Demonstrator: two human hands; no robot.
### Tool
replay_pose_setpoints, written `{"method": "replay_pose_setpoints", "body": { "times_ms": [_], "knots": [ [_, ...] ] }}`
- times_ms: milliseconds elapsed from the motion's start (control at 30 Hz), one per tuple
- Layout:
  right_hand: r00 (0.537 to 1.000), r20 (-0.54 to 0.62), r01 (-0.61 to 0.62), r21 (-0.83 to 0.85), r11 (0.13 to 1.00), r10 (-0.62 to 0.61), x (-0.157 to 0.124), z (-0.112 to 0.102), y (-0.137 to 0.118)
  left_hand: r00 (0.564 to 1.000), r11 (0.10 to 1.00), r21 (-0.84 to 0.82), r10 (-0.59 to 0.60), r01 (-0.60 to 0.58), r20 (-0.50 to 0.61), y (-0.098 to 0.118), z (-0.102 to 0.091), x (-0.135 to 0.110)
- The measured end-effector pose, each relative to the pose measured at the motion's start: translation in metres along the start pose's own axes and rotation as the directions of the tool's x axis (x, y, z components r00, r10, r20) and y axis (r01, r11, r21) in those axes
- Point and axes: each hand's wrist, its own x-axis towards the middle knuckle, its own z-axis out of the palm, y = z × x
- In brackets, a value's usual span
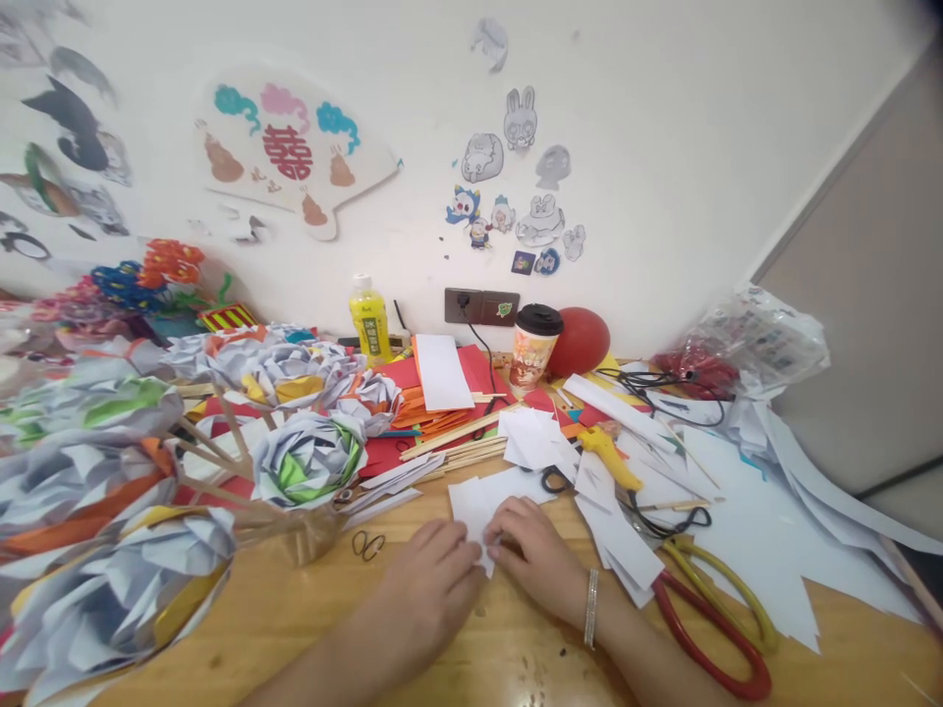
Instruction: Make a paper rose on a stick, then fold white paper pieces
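Observation:
A small white sheet of paper (470, 499) lies at the middle of the wooden table, its near edge between my two hands. My left hand (433, 587) pinches the left part of that edge, fingers curled. From the other side, my right hand (536, 552), below a bracelet on the wrist, closes its thumb and fingers on the same paper. My fingers partly hide how the edge is folded. Beyond the sheet sits a pile of white paper squares (531, 438). Small scissors with black handles (366, 545) rest left of my left hand.
Folded paper flowers (309, 460) on sticks crowd the left. Large scissors (711, 628) with red and yellow handles lie right, near a yellow glue gun (610, 458) and white paper (737, 511). A drink bottle (369, 322), a lidded cup (533, 353) and a red balloon (582, 342) stand behind.

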Motion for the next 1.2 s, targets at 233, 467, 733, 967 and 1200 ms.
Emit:
{"method": "replay_pose_setpoints", "body": {
  "times_ms": [233, 467, 733, 967, 1200],
  "knots": [
    [0.998, -0.055, 0.007, -0.019, 1.0, -0.008, 0.0, 0.005, 0.0, 0.974, 0.983, -0.144, -0.084, 0.116, 0.21, 0.003, -0.008, 0.0],
    [0.997, -0.074, -0.023, -0.039, 0.999, 0.02, 0.001, 0.004, -0.006, 0.962, 0.972, -0.192, -0.085, 0.138, 0.259, 0.002, -0.006, -0.003],
    [0.993, -0.103, -0.064, -0.063, 0.996, 0.058, 0.0, 0.008, -0.006, 0.865, 0.827, -0.329, -0.325, 0.456, 0.382, 0.008, -0.01, 0.004],
    [0.964, -0.252, -0.105, -0.049, 0.993, 0.09, 0.003, 0.006, 0.006, 0.96, 0.979, -0.168, -0.068, 0.118, 0.272, 0.006, -0.008, 0.002],
    [0.967, -0.234, -0.121, -0.083, 0.989, 0.098, 0.002, 0.004, 0.003, 0.989, 0.99, -0.112, -0.066, 0.08, 0.131, 0.01, 0.001, 0.002]
  ]
}}
